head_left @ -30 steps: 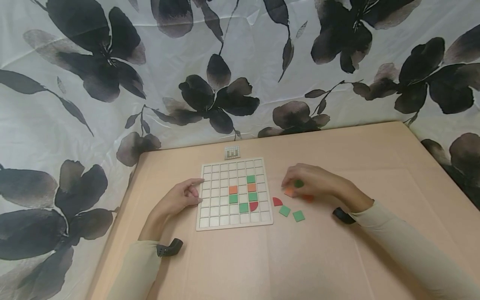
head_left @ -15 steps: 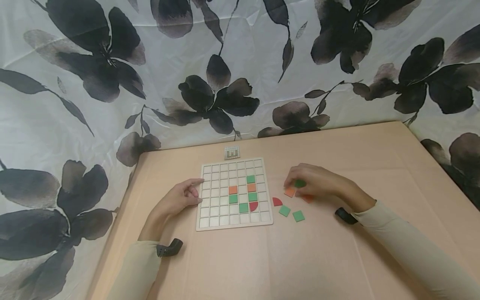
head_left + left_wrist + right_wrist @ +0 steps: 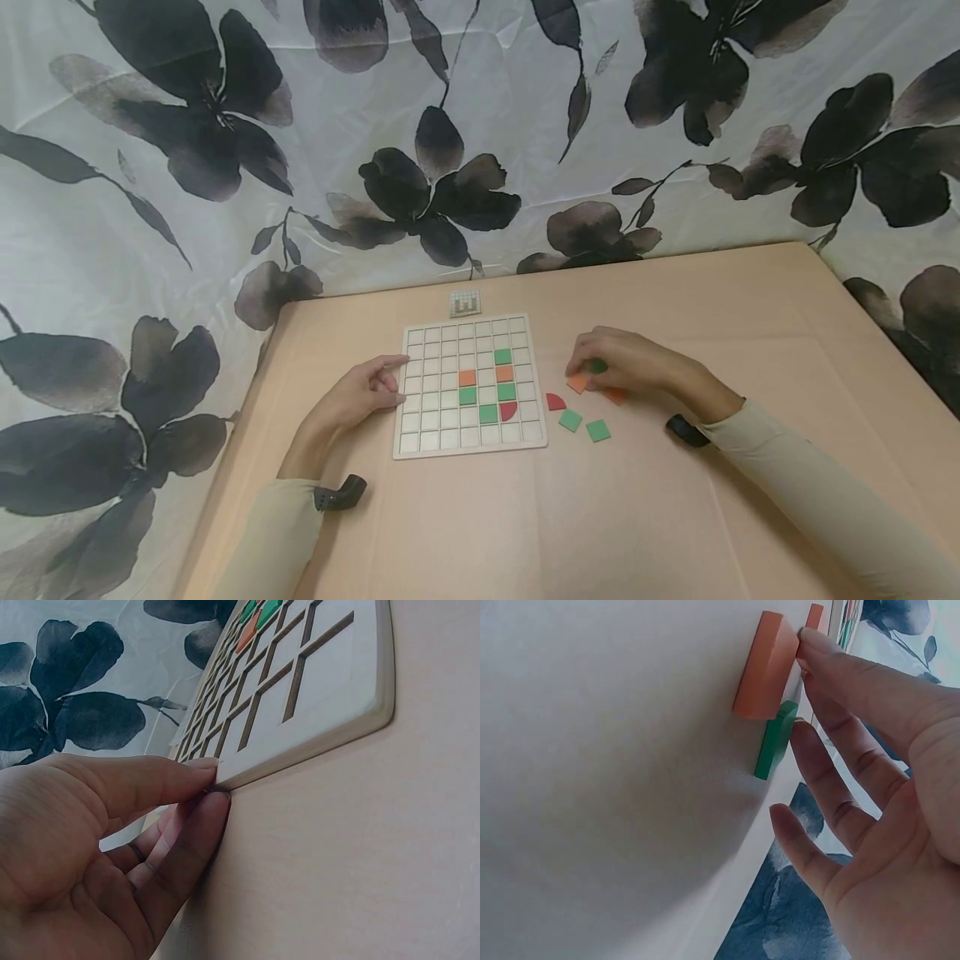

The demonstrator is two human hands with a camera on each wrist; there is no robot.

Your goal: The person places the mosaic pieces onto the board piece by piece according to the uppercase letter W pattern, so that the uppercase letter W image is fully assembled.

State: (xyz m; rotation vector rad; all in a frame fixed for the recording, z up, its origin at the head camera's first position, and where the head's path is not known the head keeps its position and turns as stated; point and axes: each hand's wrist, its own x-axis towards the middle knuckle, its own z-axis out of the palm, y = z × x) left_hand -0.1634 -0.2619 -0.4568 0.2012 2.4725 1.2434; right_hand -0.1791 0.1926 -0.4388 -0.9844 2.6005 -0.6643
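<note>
At its edge the left hand point(image 3: 360, 392) grips the board point(image 3: 449, 422); across a gap the right hand point(image 3: 628, 362) pinches an orange tile point(image 3: 577, 383)

- Head view, right of centre: the right hand point(image 3: 630, 360) hides parts of a green tile point(image 3: 597, 366), the front orange tile point(image 3: 577, 382) and the other orange tile point(image 3: 616, 396);
- Head view, centre, above the grid board point(image 3: 430, 421): the print on the small card point(image 3: 465, 303) is too small to read;
- Head view, lower corners: the left sleeve point(image 3: 270, 533) and right sleeve point(image 3: 810, 487) run out of frame; the flowered cloth point(image 3: 525, 125) is cut by the top, left and right edges;
- Left wrist view: the left edge crops the left hand point(image 3: 90, 832); the top edge crops the board;
- Right wrist view: the right edge crops the right hand; the thumb partly hides the front orange tile, at the top.
</note>
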